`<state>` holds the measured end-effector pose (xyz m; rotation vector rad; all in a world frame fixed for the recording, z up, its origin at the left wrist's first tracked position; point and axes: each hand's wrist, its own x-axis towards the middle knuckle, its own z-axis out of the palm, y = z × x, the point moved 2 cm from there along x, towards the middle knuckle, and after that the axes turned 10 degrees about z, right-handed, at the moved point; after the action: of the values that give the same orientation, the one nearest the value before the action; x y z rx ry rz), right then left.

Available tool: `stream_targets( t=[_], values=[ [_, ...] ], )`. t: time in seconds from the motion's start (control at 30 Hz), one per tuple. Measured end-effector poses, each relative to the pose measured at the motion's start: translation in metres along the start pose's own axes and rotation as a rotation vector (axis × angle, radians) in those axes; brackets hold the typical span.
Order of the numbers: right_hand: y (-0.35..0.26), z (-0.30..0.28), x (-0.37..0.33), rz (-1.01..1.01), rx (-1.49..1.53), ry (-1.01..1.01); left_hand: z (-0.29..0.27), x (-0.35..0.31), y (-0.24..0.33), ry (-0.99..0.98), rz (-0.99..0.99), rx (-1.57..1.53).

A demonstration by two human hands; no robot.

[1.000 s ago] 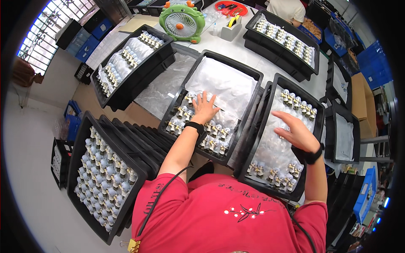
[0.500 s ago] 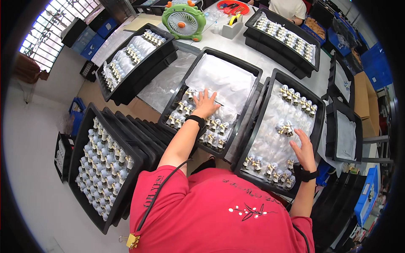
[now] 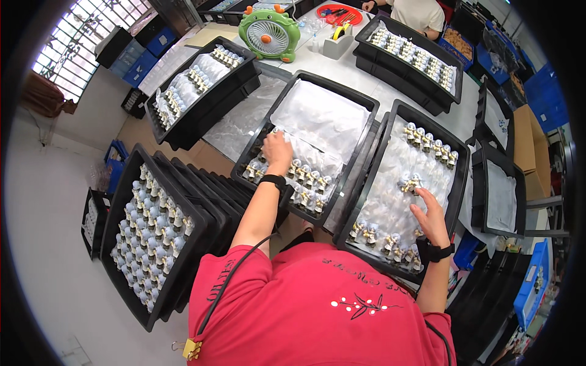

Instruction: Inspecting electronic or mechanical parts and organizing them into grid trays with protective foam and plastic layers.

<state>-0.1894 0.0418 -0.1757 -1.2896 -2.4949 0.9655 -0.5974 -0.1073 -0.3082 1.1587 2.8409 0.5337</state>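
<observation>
In the middle black tray [image 3: 351, 91], lined with a white sheet, small figurines [image 3: 310, 177] with pale blue-grey heads and gold parts stand in rows at the near end. My left hand [image 3: 278, 152] is closed over the far-left figurines there, fingertips bent downward. What the fingers hold is hidden. To the right, another black tray [image 3: 462, 177] has a row of figurines at its far end and more at its near end. My right hand [image 3: 430, 216] is open over it, thumb apart from the fingers, fingertips beside a small cluster of figurines [image 3: 410, 182] lying mid-tray.
At the left, a tray full of figurines [image 3: 149, 238] tops a black stack. More filled trays stand at the back left [image 3: 201, 79] and back right [image 3: 415, 55]. A green fan [image 3: 268, 36] and a tape dispenser [image 3: 337, 44] sit behind. A person [image 3: 418, 15] is across the table.
My left hand has moved left and down off the white sheet, its spread fingers now curled over figurines. My right hand has shifted slightly left, closer to the mid-tray cluster.
</observation>
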Motion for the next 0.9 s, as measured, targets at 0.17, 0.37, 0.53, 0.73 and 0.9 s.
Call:
stream_targets(
  t=[0.17,0.37,0.53,0.73,0.9],
  values=[
    [0.001,0.001,-0.002,0.005,0.005,0.0,-0.011,0.002,-0.013,-0.014,-0.134,0.109],
    [0.005,0.002,0.001,-0.006,0.003,0.002,-0.01,0.013,-0.015,-0.077,-0.169,0.118],
    [0.011,0.002,0.003,0.005,-0.02,0.035,-0.006,0.015,-0.02,-0.046,-0.154,0.126],
    [0.015,0.006,0.007,0.053,-0.049,0.035,-0.008,0.012,-0.024,-0.045,-0.174,0.112],
    [0.026,0.012,0.008,0.056,-0.033,0.041,-0.02,0.006,-0.012,-0.024,-0.153,0.06]
  ],
)
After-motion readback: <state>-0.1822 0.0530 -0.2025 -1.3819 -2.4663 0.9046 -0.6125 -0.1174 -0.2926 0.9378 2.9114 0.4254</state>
